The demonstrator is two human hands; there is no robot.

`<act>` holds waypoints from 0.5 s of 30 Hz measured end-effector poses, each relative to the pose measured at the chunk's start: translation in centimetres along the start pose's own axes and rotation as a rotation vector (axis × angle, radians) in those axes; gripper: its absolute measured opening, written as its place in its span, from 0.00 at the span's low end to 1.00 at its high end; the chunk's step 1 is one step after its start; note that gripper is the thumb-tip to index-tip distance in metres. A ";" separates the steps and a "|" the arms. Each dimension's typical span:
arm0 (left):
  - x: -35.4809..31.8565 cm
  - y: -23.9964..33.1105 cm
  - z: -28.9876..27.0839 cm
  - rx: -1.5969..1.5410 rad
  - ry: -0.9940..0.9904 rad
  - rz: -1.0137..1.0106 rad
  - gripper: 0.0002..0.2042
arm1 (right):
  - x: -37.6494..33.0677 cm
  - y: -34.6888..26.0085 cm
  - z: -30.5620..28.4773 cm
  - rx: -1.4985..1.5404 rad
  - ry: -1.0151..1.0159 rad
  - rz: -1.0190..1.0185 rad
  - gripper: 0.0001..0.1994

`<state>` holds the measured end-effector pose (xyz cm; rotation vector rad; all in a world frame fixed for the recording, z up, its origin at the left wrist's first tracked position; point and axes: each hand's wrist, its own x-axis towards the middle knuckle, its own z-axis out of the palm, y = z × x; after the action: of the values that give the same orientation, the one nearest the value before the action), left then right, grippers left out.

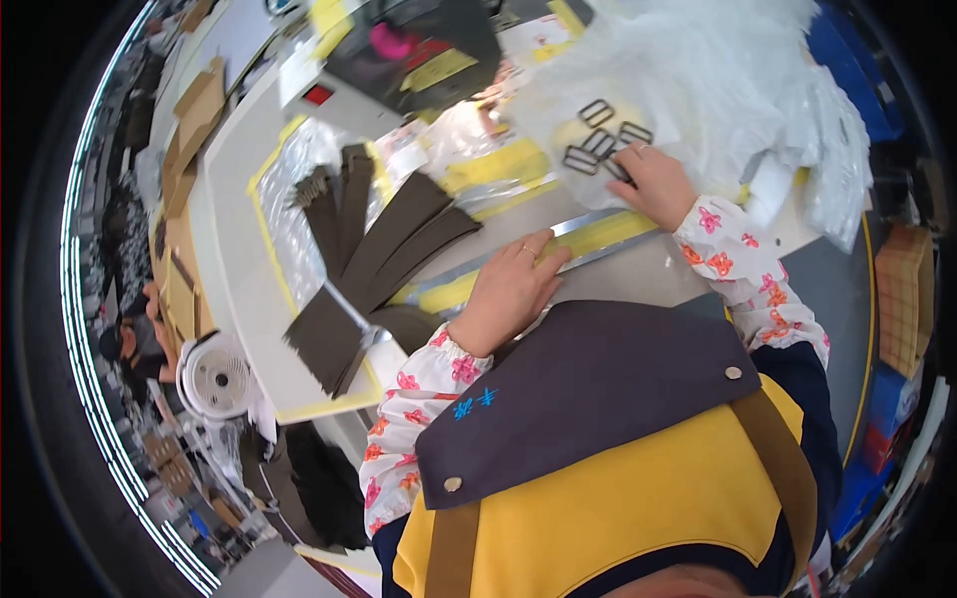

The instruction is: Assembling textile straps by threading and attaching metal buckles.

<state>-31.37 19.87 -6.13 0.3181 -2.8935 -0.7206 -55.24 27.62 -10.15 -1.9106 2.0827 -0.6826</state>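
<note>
My right hand (654, 185) reaches onto a clear plastic bag at the far right of the table, its fingertips closed on a dark rectangular slide buckle. Several more such buckles (597, 144) lie loose beside the fingertips on the bag. Nearer to me, my left hand (509, 290) lies over a metal ruler strip (588, 225) with yellow tape, fingers stretched out; what is under the palm is hidden. To its left are stacks of dark brown webbing straps (394, 244), cut to length, with a metal strip across one stack.
A sewing machine (419, 55) with a pink part stands at the back. Crumpled clear plastic (718, 80) spreads over the table's right side. A white fan (215, 377) stands off the left edge, near another person (140, 344). Blue bins (850, 70) and a carton (904, 299) line the right.
</note>
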 end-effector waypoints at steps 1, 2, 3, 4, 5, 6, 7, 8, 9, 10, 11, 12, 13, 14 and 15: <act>-1.4 -0.1 -0.5 0.015 0.011 -0.034 0.16 | 0.0 0.1 0.6 -0.061 0.060 0.050 0.10; -2.9 -0.3 -1.2 -0.001 0.095 -0.138 0.15 | 0.1 0.1 1.0 -0.122 0.122 0.101 0.11; -4.3 -0.5 -1.7 -0.022 0.178 -0.233 0.14 | 0.1 -0.2 1.0 -0.138 0.098 0.128 0.12; -5.5 -1.0 -1.9 -0.012 0.189 -0.251 0.14 | 0.4 -0.4 0.9 -0.132 0.095 0.107 0.12; -6.3 -1.8 -2.0 0.106 0.293 -0.301 0.13 | 0.7 -0.6 0.8 -0.175 0.061 0.119 0.13; -7.0 -2.4 -2.0 0.224 0.399 -0.350 0.12 | 0.9 -0.6 0.7 -0.221 0.029 0.130 0.13; -7.4 -3.0 -1.9 0.271 0.437 -0.353 0.13 | 1.2 -0.4 0.8 -0.251 0.016 0.113 0.14; -7.7 -3.3 -1.7 0.277 0.452 -0.359 0.13 | 1.4 -0.7 0.8 -0.256 0.020 0.098 0.14; -7.7 -3.7 -1.3 0.321 0.462 -0.376 0.13 | 1.7 -1.1 0.6 -0.297 -0.041 0.151 0.14; -7.6 -3.8 -1.0 0.365 0.472 -0.392 0.13 | 1.9 -1.4 0.4 -0.338 -0.100 0.206 0.14; -7.7 -3.8 -0.8 0.386 0.462 -0.387 0.15 | 2.2 -1.3 0.5 -0.346 -0.092 0.199 0.14; -7.8 -3.8 -0.6 0.386 0.474 -0.382 0.15 | 2.3 -1.0 0.7 -0.366 -0.072 0.192 0.12; -7.9 -3.8 -0.3 0.394 0.466 -0.366 0.15 | 2.4 -0.6 0.7 -0.386 -0.051 0.186 0.11; -7.9 -3.9 -0.1 0.403 0.457 -0.350 0.15 | 2.3 -0.3 0.3 -0.394 -0.043 0.186 0.11; -8.2 -4.2 0.1 0.441 0.494 -0.322 0.14 | 2.3 -0.5 -0.1 -0.451 0.020 0.152 0.08</act>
<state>-22.77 18.25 -8.89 0.8858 -2.5083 -0.0046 -55.18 25.37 -9.49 -1.9255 2.5292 -0.2079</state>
